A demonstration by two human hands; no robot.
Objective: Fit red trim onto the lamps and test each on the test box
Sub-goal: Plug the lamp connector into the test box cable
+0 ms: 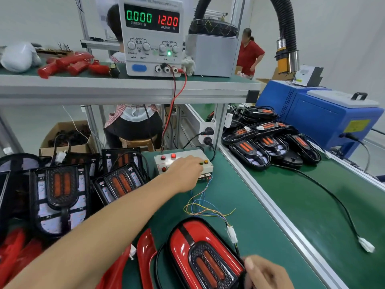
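**Lamp under test at the assembly counter**

Nearest, bottom right: right hand [265, 272] at the lower right edge of a lamp [205, 257], fingers [249, 262] curled against its rim in a hold. Lamp flat on the green counter [260, 205], red trim [181, 245] fitted around a dark centre with two orange bars. Just left of it, loose red trim pieces [146, 251] lying on the counter. From the lamp's upper right, a white connector [232, 234] joined to thin coloured wires [205, 205] running up to the test box [183, 161].

Middle distance: left hand [185, 172] reached across onto the test box, fingers bent down over its top beside the red, green and yellow buttons; no object gripped, exact button contact hidden. At left, a stack of untrimmed lamps [60, 195]. At right, across an aluminium rail, a pile of dark lamps [268, 138] with black cables, beside a blue machine [325, 115].

Farthest, on the shelf above: power supply [153, 36] reading 0.000 A and 12.00 V, red and black leads [174, 90] dropping toward the test box; more red parts [70, 63] at left.
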